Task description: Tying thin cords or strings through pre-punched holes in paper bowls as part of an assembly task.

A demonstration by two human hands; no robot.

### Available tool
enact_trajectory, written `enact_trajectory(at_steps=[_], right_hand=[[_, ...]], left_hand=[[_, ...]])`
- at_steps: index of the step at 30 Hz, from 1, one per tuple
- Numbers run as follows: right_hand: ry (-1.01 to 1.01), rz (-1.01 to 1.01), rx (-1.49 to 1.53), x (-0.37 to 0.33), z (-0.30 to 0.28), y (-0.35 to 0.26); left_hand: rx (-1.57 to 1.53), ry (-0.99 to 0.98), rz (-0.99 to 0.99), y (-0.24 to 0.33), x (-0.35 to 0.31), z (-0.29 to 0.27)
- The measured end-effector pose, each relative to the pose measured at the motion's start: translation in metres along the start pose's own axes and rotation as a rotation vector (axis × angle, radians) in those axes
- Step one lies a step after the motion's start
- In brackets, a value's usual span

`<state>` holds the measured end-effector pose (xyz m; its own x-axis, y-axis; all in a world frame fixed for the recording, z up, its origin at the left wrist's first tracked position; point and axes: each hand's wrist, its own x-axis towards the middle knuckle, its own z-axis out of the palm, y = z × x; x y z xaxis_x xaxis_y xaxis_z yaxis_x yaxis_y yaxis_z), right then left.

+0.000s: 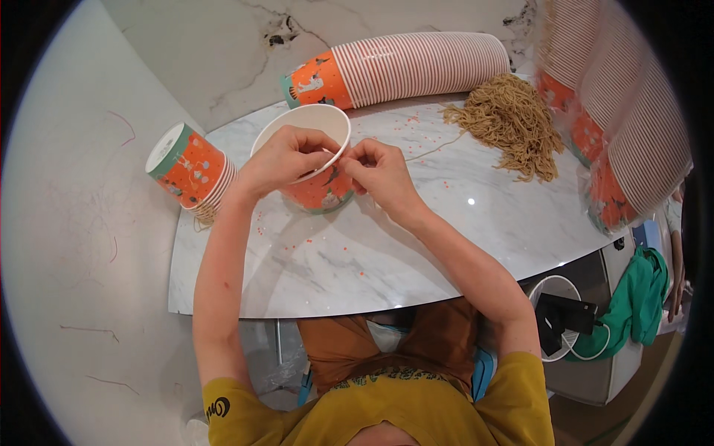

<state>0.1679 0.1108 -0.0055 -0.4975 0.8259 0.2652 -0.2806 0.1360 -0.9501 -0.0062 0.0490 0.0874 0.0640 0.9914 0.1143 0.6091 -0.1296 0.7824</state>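
Note:
An orange paper bucket [318, 195] with a green base band and white rim stands upright, slightly tilted, on the marble-look table. My left hand [286, 156] is closed over its near rim, with fingertips reaching inside. At the bucket's right side, close under the rim, my right hand [378, 177] is pinched. A thin tan cord [439, 151] runs from a tangled heap of cords [512, 123] toward that hand; the pinched end itself is hidden by my fingers.
A long nested stack of like buckets [416, 68] lies along the back. Upside-down buckets [195, 167] with cords beneath lean at left. Wrapped bucket stacks [639, 149] stand at right. Small orange dots litter the table [416, 260]. A white bin [554, 286] sits below, right.

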Motion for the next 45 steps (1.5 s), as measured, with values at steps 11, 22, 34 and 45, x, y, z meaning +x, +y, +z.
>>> enact_trajectory(at_steps=[11,22,34,45], right_hand=[[-0.033,0.041,0.03,0.0,-0.001,-0.007],[-0.392,0.513,0.27,-0.004,-0.011,0.004],[-0.223,0.31,0.443,-0.014,0.008,0.001],[-0.089,0.274,0.33,-0.009,0.009,0.001]], left_hand=[[0.01,-0.213,-0.089,-0.006,0.013,-0.011],[0.551,0.547,0.222,0.016,-0.051,0.035],[0.349,0.58,0.36,-0.031,-0.059,0.067],[0.142,0.433,0.468,-0.062,-0.024,0.034]])
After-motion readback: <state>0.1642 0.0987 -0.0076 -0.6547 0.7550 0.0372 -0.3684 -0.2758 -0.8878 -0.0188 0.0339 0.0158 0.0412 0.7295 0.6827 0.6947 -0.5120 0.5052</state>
